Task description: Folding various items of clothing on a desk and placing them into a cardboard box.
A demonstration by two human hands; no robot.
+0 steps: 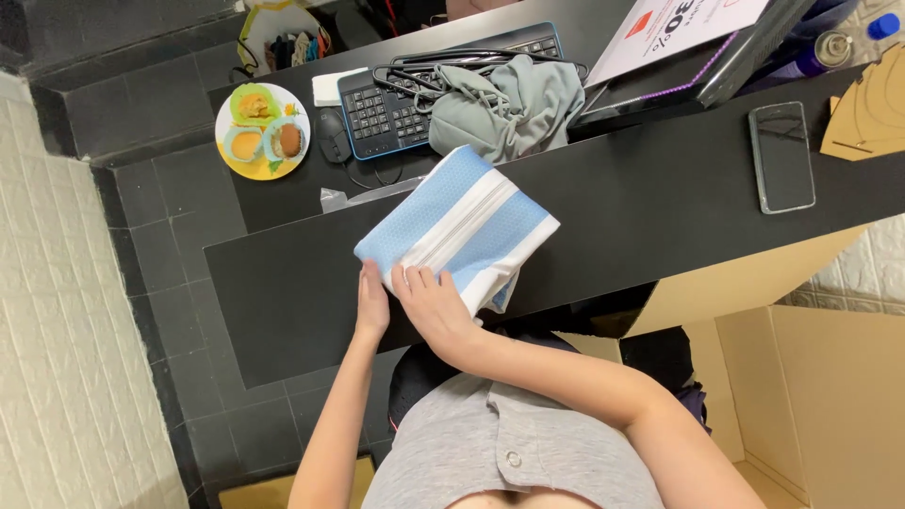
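A folded blue and white cloth [459, 230] with a zip running along its middle lay on the near part of the black table [650, 217], tilted so that one corner pointed toward the keyboard. Both hands rested at its near edge. The left hand [371, 303] lay flat with its fingers stretched out and together, touching the near left corner of the cloth. The right hand [431, 302] lay just beside it, fingers spread open and pressed down on the white band of the cloth, gripping nothing.

Beyond the cloth, a grey garment [509, 108] was bunched on the table against a black keyboard [396, 108], with black hangers [452, 66] lying across them. A dark mouse [332, 137] sat left of the keyboard, and next to it stood a round plate [262, 130] with green and yellow paper cups holding cakes. A white rectangular sign [674, 24] with red and black print lay slanted at the far right. A dark phone [781, 156] lay face up, well apart from the cloth. A brown cardboard box [820, 396] stood open below the table's right end.
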